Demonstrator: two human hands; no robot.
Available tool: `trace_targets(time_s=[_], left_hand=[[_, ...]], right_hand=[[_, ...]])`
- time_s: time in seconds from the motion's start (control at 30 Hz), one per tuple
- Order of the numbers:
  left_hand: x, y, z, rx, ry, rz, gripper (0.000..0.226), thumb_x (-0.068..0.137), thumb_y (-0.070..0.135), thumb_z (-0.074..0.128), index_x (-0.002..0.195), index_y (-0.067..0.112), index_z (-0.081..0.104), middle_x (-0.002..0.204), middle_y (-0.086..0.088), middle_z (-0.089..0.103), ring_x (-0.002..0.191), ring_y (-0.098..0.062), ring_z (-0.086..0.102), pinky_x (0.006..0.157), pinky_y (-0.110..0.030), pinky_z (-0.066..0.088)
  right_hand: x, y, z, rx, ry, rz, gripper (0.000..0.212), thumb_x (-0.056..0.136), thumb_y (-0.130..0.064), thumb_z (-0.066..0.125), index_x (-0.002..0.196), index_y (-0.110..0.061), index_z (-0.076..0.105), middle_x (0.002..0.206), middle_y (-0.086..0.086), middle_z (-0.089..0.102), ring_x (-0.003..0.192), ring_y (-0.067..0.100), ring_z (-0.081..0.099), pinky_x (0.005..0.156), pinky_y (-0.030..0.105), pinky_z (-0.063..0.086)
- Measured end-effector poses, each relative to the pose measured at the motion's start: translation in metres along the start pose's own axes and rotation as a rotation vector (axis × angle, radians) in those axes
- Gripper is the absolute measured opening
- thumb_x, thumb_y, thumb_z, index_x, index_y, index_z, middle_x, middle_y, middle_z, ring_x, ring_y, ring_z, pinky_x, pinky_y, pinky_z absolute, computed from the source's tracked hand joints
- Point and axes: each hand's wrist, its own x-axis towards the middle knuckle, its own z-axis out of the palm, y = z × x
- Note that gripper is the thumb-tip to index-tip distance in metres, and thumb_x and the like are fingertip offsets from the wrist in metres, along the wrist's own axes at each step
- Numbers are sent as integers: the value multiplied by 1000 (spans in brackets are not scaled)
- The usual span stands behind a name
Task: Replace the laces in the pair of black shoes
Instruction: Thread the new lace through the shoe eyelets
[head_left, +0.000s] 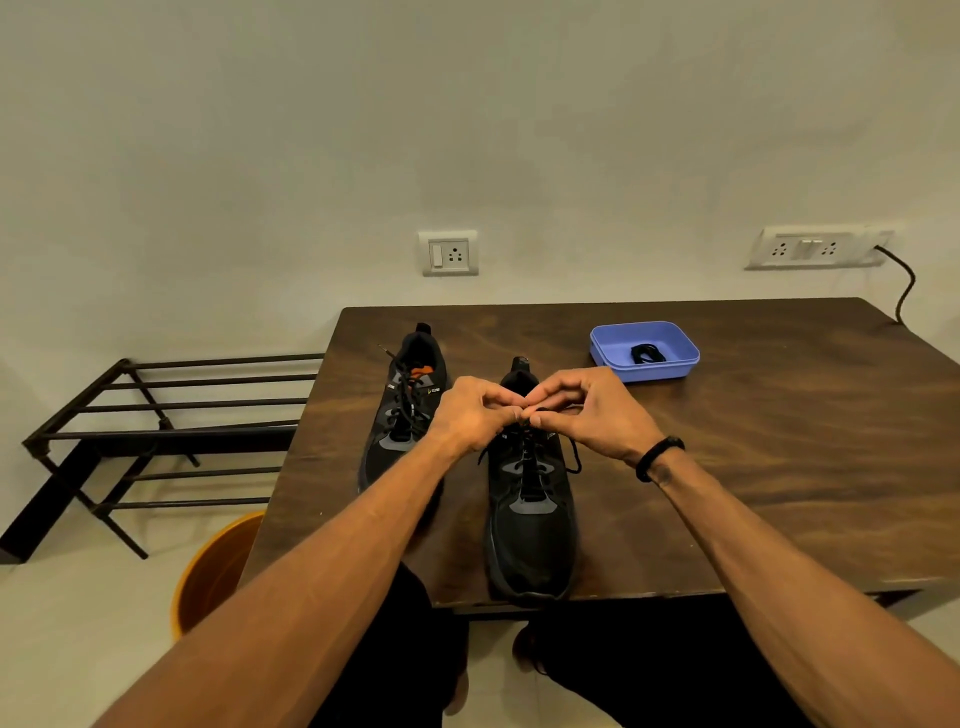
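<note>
table (779, 441) right: open | blue tray (675, 371) far right | 2 shoes (530, 519) centre-left

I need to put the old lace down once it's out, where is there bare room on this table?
Bare wood lies right of the right shoe, in front of the blue tray out to the table edge. Crowded: between the shoes, where both hands work.

A plain pale wall (467, 104) fills the top of the picture. Two white sockets (448, 253) (810, 248) sit on it. A brown wooden table (779, 441) stands in the middle. A black metal rack (156, 415) is at the left, on a light floor (78, 649).
</note>
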Motion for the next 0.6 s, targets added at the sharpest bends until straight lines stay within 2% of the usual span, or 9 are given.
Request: trace_targets(time_s=[0.17,0.27,0.37,0.5,0.6], left_hand=[[1,0,0,-45,8,-12,14,90,21,80,103,25,83,88,4,80,81,-7,72,75,-22,54],[-3,4,-3,-179,-4,-76,13,94,16,74,105,19,81,89,-1,79,74,-9,68,69,-23,55],[-9,8,-3,-292,-20,-187,19,103,12,61,115,13,76,87,-7,72,61,-5,59,59,-20,53],[-5,12,5,-325,-53,-322,25,108,12,50,121,13,72,80,-4,66,57,-5,55,53,-20,51],[-1,14,10,-332,-79,-364,25,108,14,49,116,13,73,71,-3,60,55,-7,52,51,-19,50]], right_hand=[[3,-3,13,-268,79,-85,24,82,-5,81,100,-20,77,87,-9,77,85,-3,72,78,15,57],[4,-2,27,-440,145,-165,23,85,-6,75,104,-18,73,87,-13,68,88,10,66,78,28,55],[2,4,41,-513,198,-235,27,85,-2,71,107,-17,67,97,-3,66,91,19,60,79,38,53],[1,6,46,-539,256,-283,24,86,-3,72,106,-15,67,102,2,67,94,22,62,78,43,54],[1,4,48,-568,314,-325,25,84,0,72,104,-14,67,100,1,67,91,21,62,73,40,54]])
